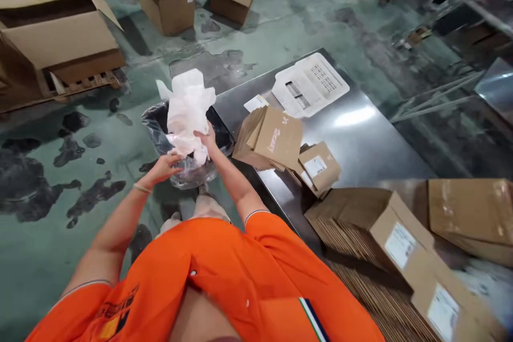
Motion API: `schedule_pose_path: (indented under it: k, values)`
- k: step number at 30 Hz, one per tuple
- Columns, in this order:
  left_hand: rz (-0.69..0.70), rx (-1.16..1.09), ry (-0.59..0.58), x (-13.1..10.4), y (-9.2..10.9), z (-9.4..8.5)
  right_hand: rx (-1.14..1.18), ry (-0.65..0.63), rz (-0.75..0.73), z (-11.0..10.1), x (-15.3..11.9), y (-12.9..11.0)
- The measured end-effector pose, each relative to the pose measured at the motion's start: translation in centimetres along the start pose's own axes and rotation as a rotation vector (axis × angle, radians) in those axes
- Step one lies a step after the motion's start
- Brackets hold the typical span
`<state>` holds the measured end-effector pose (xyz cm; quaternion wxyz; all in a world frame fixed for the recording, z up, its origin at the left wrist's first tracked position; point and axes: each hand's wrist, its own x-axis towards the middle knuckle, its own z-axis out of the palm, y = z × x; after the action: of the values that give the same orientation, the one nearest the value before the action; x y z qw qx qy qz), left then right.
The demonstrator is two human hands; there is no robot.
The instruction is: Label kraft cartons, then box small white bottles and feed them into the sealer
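The right hand (207,139) grips white sheeting (186,99) above a plastic-lined bin (155,120); the left hand (163,166) curls loosely, its hold unclear.

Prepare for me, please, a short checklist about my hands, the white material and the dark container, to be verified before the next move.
1. Right hand has hold of the white material: ok, thumb and fingers are on it.
2. Left hand has a firm grip too: cannot tell; its fingers are at the lower edge, but the contact is unclear.
3. White material is above the dark container: ok.
4. Container's opening is fully uncovered: not ok, the material hides part of it.
5. Clear plastic shows at the container's near side: ok.
6. Cardboard stack on the metal table is apart from both hands: ok.
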<state>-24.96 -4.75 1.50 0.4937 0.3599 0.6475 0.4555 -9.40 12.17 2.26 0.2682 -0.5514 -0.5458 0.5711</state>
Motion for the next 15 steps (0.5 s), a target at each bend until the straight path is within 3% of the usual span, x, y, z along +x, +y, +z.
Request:
schedule_pose_path:
  k: [2,4,6,9,11,13,14,15]
  values:
    - [-0.055,0.066,0.157,-0.9,-1.5,-1.1,-0.245,-0.022,-0.089,-0.6,3.2,1.9]
    - [-0.054,0.190,0.450,-2.5,-3.9,-2.4,-0.501,-0.114,-0.145,-0.3,6.1,4.3]
    - [-0.042,0.323,0.575,-3.8,-6.6,-3.5,-0.728,-0.237,-0.110,0.7,8.4,6.6]
    - [-0.126,0.415,0.525,-3.4,-8.9,-3.7,-0.876,-0.388,0.014,2.6,9.3,9.2]
    - [-0.149,0.393,0.427,-1.1,-8.5,-2.4,-0.823,-0.441,-0.015,2.7,7.4,10.3]
    - [-0.140,0.325,0.305,2.7,-6.5,0.1,-0.652,-0.442,-0.070,0.7,3.2,11.1]
    - [-0.141,0.274,0.233,4.9,-5.2,1.8,-0.533,-0.406,-0.062,-1.4,0.4,11.5]
    - [-0.157,0.214,0.158,7.2,-3.7,3.8,-0.406,-0.293,0.050,-4.2,-2.6,11.9]
